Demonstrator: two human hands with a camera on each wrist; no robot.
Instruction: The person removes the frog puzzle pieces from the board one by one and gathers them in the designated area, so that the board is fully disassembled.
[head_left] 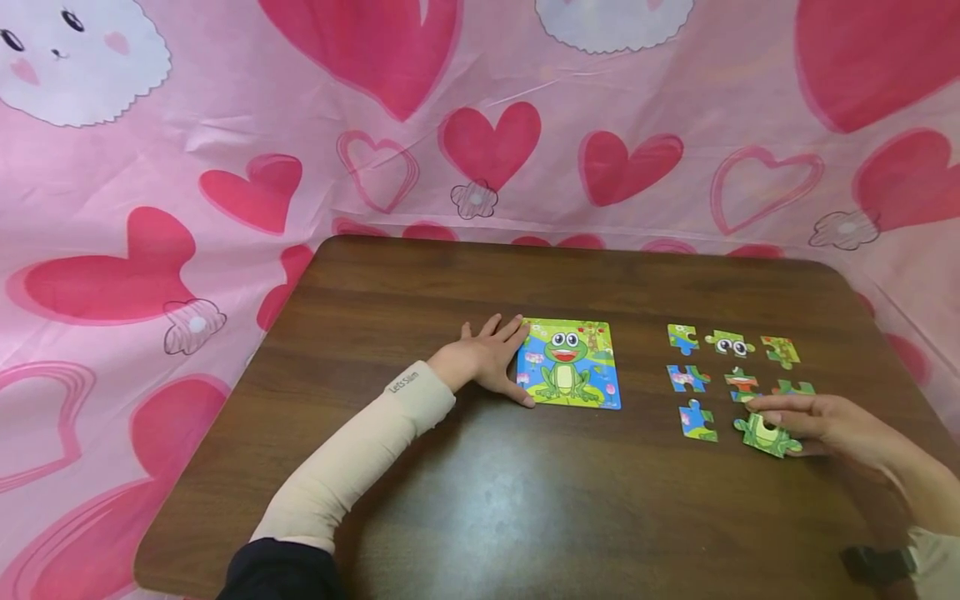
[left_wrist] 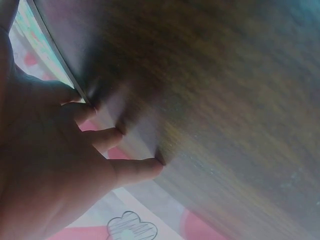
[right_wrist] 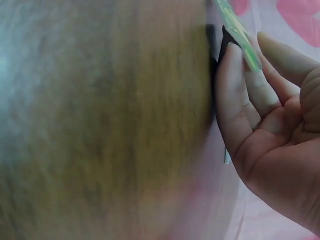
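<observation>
My left hand (head_left: 487,360) lies spread on the table, thumb and fingertips at the left edge of a square frog picture board (head_left: 603,367). In the left wrist view the fingers (left_wrist: 135,171) are spread, their tips on the wood beside the board's dark edge. My right hand (head_left: 840,429) pinches a green jigsaw piece (head_left: 768,442) showing the frog's belly. Seen from the right wrist, this piece (right_wrist: 240,37) is tilted up, with thumb and fingers about it. Just behind the held piece is one with the frog's red mouth (head_left: 742,382).
Loose jigsaw pieces lie in rows at the right, among them one with the frog's eyes (head_left: 730,342), a tree piece (head_left: 781,351) and a blue-green corner piece (head_left: 697,422). The right hand partly covers a green piece (head_left: 795,387). A pink heart-print cloth (head_left: 525,75) hangs behind the brown table (head_left: 450,292).
</observation>
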